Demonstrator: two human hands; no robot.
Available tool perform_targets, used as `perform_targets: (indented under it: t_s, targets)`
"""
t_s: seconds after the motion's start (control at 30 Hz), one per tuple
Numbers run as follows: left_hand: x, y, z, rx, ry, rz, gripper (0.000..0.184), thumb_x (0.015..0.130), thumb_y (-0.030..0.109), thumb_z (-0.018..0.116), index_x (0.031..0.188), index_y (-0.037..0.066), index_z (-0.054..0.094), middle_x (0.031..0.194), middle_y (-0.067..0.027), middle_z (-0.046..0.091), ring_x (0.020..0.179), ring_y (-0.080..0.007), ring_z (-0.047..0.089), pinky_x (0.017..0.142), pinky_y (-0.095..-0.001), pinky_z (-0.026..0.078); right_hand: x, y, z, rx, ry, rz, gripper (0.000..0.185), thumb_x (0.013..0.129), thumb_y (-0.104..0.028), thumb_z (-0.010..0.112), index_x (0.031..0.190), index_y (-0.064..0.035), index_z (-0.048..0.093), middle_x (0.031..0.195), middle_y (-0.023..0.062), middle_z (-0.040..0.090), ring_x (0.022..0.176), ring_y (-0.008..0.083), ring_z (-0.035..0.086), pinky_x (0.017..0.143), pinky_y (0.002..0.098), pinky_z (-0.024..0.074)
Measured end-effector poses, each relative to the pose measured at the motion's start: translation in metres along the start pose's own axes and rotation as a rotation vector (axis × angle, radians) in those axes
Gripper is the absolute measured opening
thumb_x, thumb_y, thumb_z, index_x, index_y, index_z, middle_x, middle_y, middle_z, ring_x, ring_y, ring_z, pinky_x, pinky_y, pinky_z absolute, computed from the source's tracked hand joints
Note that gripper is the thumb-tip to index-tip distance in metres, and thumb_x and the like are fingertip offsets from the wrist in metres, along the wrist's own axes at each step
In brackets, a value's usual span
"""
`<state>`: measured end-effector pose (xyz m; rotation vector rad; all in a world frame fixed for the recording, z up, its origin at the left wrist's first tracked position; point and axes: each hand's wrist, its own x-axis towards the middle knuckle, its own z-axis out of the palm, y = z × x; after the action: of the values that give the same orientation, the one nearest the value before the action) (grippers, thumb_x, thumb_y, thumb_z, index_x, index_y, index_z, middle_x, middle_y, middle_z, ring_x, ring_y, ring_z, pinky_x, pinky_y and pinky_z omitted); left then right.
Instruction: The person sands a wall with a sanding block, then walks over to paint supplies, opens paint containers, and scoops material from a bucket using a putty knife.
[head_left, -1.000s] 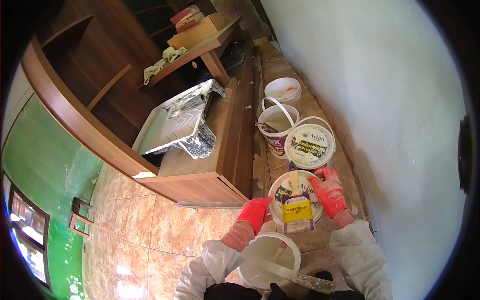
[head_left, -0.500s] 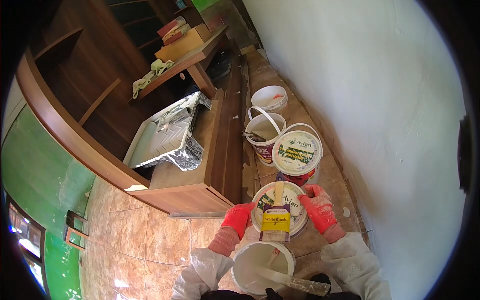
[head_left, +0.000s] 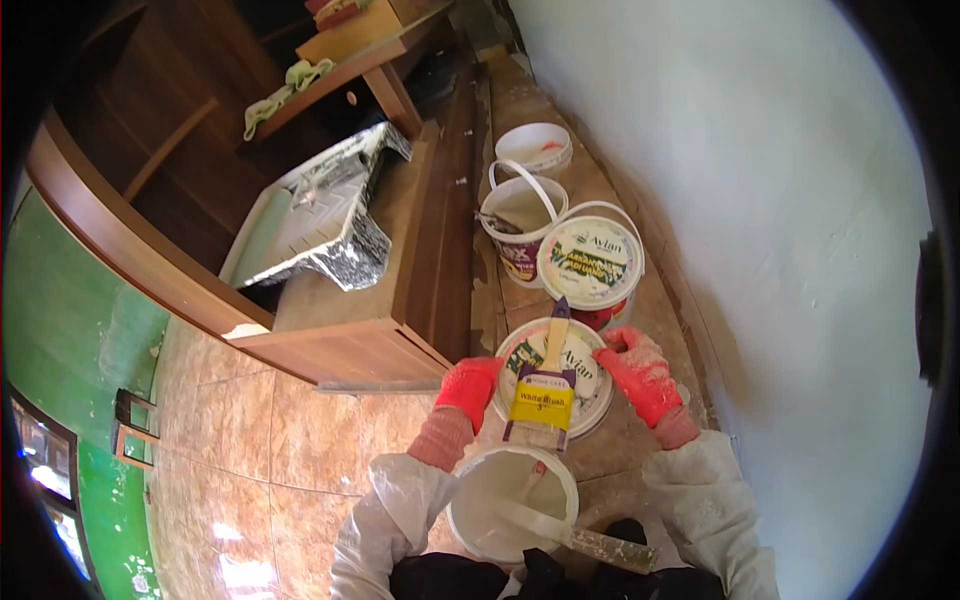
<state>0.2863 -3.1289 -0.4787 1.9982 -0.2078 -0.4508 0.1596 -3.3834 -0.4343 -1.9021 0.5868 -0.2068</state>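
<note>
My left hand (head_left: 468, 390), in a red-coated glove, is closed at the left edge of a round paint bucket lid (head_left: 585, 372). On the opposite edge, the fingers of my right hand (head_left: 640, 378) curl against the same lid, their glove smeared with white. Across the lid lies a flat paintbrush (head_left: 542, 400) in a yellow and purple sleeve, its handle pointing away from me. Nearer to me stands an open white bucket (head_left: 470, 525) with pale contents, and a long flat strip (head_left: 580, 540) lies over its rim. How my fingertips sit under the lid's edge is hidden.
Behind the lid stand another lidded bucket (head_left: 592, 262), an open bucket with a raised handle (head_left: 520, 235) and a white tub (head_left: 533, 150). To the left, a paint-spattered roller tray (head_left: 320, 215) rests on a wooden cabinet (head_left: 340, 345). A pale wall (head_left: 800, 250) rises on the right.
The view has tipped downward, so the buckets, tray and lid sit higher in the picture. Both hands stay at the lid's edges, and the paintbrush still lies on it.
</note>
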Motion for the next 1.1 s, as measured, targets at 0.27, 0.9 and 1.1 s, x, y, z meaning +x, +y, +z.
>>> perform_targets:
  t_s: [0.27, 0.9, 1.1]
  targets:
    - [-0.016, 0.033, -0.001, -0.021, 0.044, -0.032, 0.03, 0.084, 0.029, 0.066, 0.1, 0.004, 0.065, 0.065, 0.0013, 0.055, 0.052, -0.0086, 0.044, 0.049, -0.0251, 0.037, 0.001, -0.005, 0.012, -0.203, 0.056, -0.036, 0.049, 0.071, -0.032, 0.075, 0.108, -0.004, 0.061, 0.106, 0.0144, 0.063, 0.097, 0.0286, 0.062, 0.086, 0.038, 0.0483]
    - [-0.036, 0.078, -0.014, -0.347, 0.0, -0.2, 0.031, 0.087, 0.023, 0.068, 0.11, 0.002, 0.065, 0.069, 0.0015, 0.059, 0.055, -0.0063, 0.048, 0.049, -0.0213, 0.039, -0.005, -0.079, 0.032, -0.514, -0.118, -0.139, 0.048, 0.073, -0.047, 0.071, 0.095, -0.0053, 0.067, 0.091, 0.0141, 0.066, 0.085, 0.0314, 0.064, 0.078, 0.042, 0.0498]
    - [-0.033, 0.095, -0.019, -0.063, -0.032, -0.044, 0.031, 0.086, 0.025, 0.068, 0.106, 0.002, 0.066, 0.071, -0.0007, 0.061, 0.059, -0.0086, 0.052, 0.053, -0.0238, 0.043, 0.019, -0.071, 0.024, -0.435, -0.266, -0.499, 0.043, 0.074, -0.04, 0.07, 0.089, -0.0003, 0.069, 0.077, 0.0098, 0.067, 0.072, 0.02, 0.064, 0.067, 0.0332, 0.0492]
